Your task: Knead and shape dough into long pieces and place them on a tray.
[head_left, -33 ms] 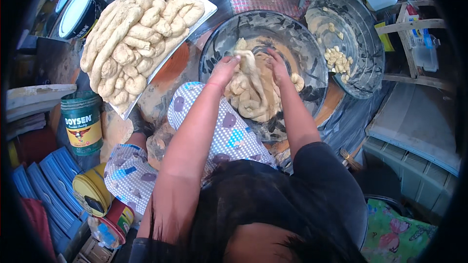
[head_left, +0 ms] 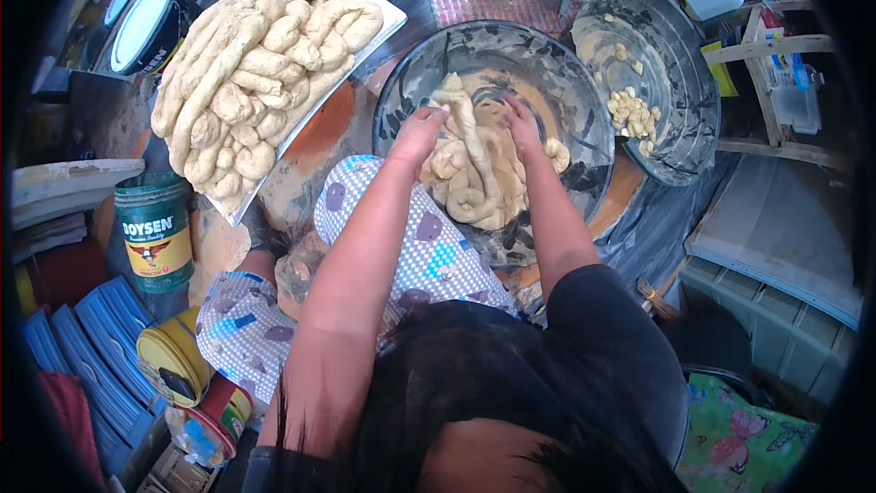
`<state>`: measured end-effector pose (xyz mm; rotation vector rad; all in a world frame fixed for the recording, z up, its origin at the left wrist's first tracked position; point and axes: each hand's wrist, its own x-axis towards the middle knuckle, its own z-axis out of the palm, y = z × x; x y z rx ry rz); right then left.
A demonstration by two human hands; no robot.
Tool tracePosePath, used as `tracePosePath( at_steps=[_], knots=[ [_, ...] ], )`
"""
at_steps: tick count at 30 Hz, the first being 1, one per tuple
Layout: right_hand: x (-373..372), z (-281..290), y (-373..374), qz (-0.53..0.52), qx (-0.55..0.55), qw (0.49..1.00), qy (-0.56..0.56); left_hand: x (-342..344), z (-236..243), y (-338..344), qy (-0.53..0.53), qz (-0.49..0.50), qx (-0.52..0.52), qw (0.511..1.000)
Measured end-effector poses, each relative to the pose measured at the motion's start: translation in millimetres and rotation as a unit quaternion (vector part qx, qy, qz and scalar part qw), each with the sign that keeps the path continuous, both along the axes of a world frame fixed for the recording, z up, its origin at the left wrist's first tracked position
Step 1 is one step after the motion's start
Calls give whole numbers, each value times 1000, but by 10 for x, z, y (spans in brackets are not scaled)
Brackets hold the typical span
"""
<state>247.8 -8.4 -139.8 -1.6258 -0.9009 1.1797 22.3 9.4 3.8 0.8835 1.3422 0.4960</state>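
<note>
A wide black basin dusted with flour sits in front of me. In it lies a pile of pale dough, coiled at its near end. A long dough rope runs up from the coil toward the far side. My left hand has its fingertips closed on the upper stretch of this rope, from the left. My right hand hovers right of the rope, fingers apart and holding nothing. Beside my right wrist is a small dough ring.
At the left a white tray bears a heap of thick dough ropes. A second black basin at the right holds small cut dough pieces. A green paint bucket stands near my leg; a wooden frame is at far right.
The upper end of the dough rope has shifted slightly left and lies straighter. Both hands are in nearly the same place.
</note>
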Motion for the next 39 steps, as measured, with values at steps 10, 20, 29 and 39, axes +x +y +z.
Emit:
tracePosePath(
  at_steps=[10, 20, 29, 39],
  knots=[
    [-1289, -406, -938, 346, -109, 778, -513, 100, -121, 20, -3, -8, 19, 1000],
    [-713, -325, -834, 517, -113, 696, -485, 96, -42, -4, -19, 6, 17, 1000],
    [-643, -200, -790, 285, -106, 883, -359, 36, -425, 67, 14, -23, 63, 998],
    [-574, -306, -656, 179, -130, 963, 156, 215, -30, 14, -34, -51, 57, 996]
  ],
)
